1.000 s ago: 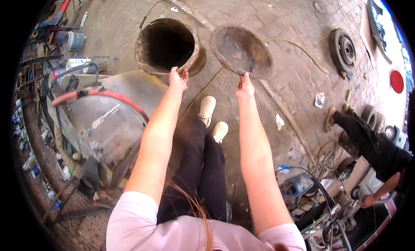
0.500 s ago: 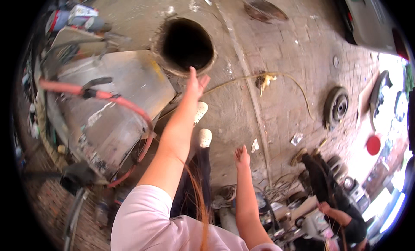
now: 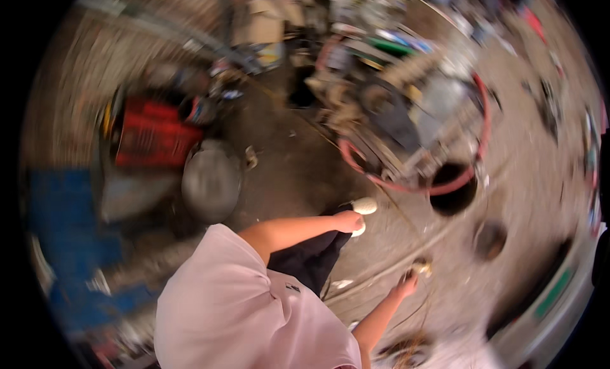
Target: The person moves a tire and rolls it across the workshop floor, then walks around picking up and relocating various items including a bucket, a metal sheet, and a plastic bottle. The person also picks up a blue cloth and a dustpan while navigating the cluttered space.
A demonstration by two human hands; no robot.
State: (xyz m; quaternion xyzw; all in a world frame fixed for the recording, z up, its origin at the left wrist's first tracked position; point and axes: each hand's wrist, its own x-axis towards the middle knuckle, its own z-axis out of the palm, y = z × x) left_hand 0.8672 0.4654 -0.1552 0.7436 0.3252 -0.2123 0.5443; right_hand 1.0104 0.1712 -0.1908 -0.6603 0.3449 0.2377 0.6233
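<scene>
My left hand [image 3: 349,221] hangs low in front of my dark trousers, beside my pale shoes [image 3: 364,206]. Its fingers look curled, but blur hides how far, and nothing clearly shows in it. Further right, my right hand [image 3: 408,284] is held out over the floor. In the picture it comes right up against a small yellowish scrap [image 3: 422,266], which seems to lie on the ground; contact cannot be made out. Motion smears these fingers too. A pinkish-red hose [image 3: 394,187] curves round a cluttered heap ahead, and a dark round hole [image 3: 452,194] opens beside it.
To the left are a red crate [image 3: 155,137], a grey round container [image 3: 213,181] and blue sheeting [image 3: 70,232]. Mixed scrap [image 3: 375,102] is piled ahead. A round dark lid-like piece [image 3: 490,240] lies right of the hole, and a vehicle [image 3: 559,299] stands at lower right.
My view has swung left, bringing in the red crate and blue sheeting; the hole now appears further right. My left hand, stretched forward and open before, is now lower, near my legs.
</scene>
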